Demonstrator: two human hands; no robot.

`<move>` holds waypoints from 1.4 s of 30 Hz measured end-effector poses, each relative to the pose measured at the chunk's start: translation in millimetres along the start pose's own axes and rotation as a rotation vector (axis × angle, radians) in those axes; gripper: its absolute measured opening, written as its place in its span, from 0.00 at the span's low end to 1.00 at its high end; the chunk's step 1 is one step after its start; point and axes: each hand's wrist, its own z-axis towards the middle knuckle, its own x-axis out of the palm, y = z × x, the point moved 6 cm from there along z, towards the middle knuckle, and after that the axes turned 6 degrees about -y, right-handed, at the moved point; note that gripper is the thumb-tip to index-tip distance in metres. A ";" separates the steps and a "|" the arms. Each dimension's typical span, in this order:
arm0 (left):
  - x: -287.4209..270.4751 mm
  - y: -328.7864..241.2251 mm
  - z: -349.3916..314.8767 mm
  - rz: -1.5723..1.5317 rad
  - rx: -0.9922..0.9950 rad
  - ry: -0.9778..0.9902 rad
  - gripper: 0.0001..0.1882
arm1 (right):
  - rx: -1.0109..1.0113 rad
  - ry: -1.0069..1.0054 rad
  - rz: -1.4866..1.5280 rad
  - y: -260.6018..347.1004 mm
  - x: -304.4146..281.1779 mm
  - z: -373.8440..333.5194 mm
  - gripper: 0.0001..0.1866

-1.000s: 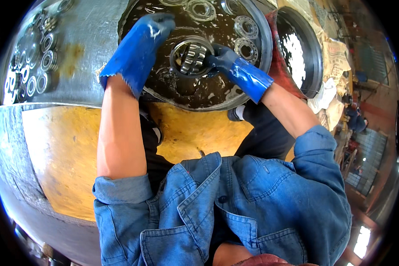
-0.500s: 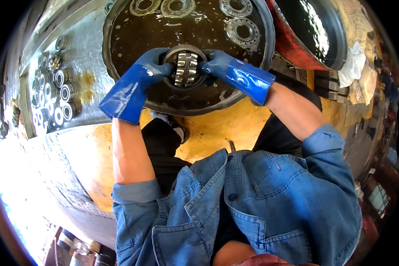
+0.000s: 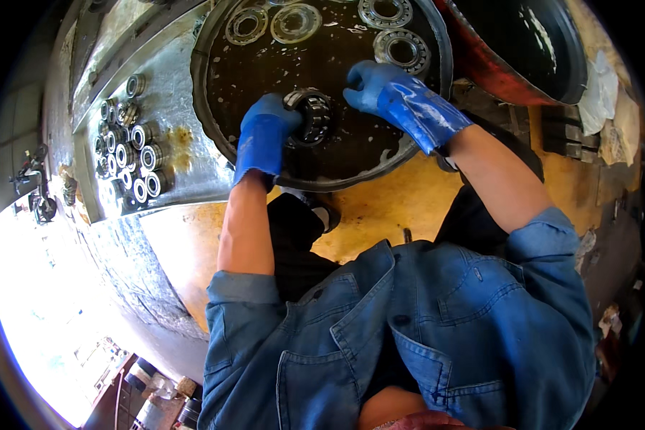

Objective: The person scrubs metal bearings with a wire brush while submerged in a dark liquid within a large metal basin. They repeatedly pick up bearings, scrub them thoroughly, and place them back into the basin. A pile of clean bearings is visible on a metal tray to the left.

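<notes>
Left hand (image 3: 269, 118), blue-gloved, upper centre of frame: fingers closed on the left side of a roller bearing (image 3: 318, 118), tilted, at the dark liquid in a round tub (image 3: 202, 93). Right hand (image 3: 378, 87), gloved alike: half-curled, nothing in it that I can see, apart from the bearing. Farther up, bearing rings (image 3: 403, 41) in the tub. Smaller bearings (image 3: 151, 157) clustered at left on a metal sheet (image 3: 197, 168). Red drum (image 3: 491, 79), upper right.

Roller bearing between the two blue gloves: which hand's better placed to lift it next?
Probably the left hand: it grips the bearing by its left side, while the right hand is apart from it, fingers open.
</notes>
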 end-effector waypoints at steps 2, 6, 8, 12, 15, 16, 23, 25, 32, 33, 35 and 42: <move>2.1 -15.0 0.2 0.111 -0.045 0.026 0.24 | -0.001 0.007 -0.043 -2.0 -2.3 -0.8 0.27; 18.7 -22.2 0.3 0.286 -0.106 0.003 0.30 | -0.089 -0.001 -0.191 11.7 -10.0 -4.4 0.25; 28.7 -19.3 3.4 0.324 -0.022 -0.037 0.32 | -0.095 -0.018 -0.168 11.7 -19.8 -10.0 0.24; 33.1 -32.8 -1.9 0.396 -0.019 -0.008 0.32 | -0.065 -0.041 -0.147 3.3 -37.7 -13.6 0.22; 24.3 -38.2 -13.9 0.408 0.012 -0.092 0.30 | -0.073 -0.028 -0.129 0.4 -42.9 -14.5 0.21; 20.4 -42.1 -19.0 0.389 0.018 -0.128 0.29 | -0.095 -0.034 -0.133 0.2 -44.1 -15.6 0.21; 15.0 -28.5 -13.8 0.259 0.103 -0.064 0.29 | -0.262 0.053 -0.111 -10.7 -17.8 -21.1 0.18; -5.0 -46.4 -31.3 0.126 0.108 0.011 0.28 | -0.264 0.135 -0.079 -8.4 -15.3 -27.1 0.16; 16.0 -27.7 -4.7 0.150 0.107 0.377 0.19 | -0.198 0.167 -0.056 -2.7 -11.3 -11.4 0.15; 21.9 -18.8 -2.2 0.033 0.149 0.363 0.20 | -0.186 0.110 -0.055 0.7 -12.4 -10.6 0.14; 17.0 -21.0 -3.2 -0.091 0.170 0.318 0.20 | -0.275 0.070 -0.123 8.6 -22.0 -19.9 0.15; 2.6 -40.0 -22.8 -0.104 0.242 0.341 0.27 | -0.349 -0.027 -0.112 -4.3 9.1 -12.7 0.21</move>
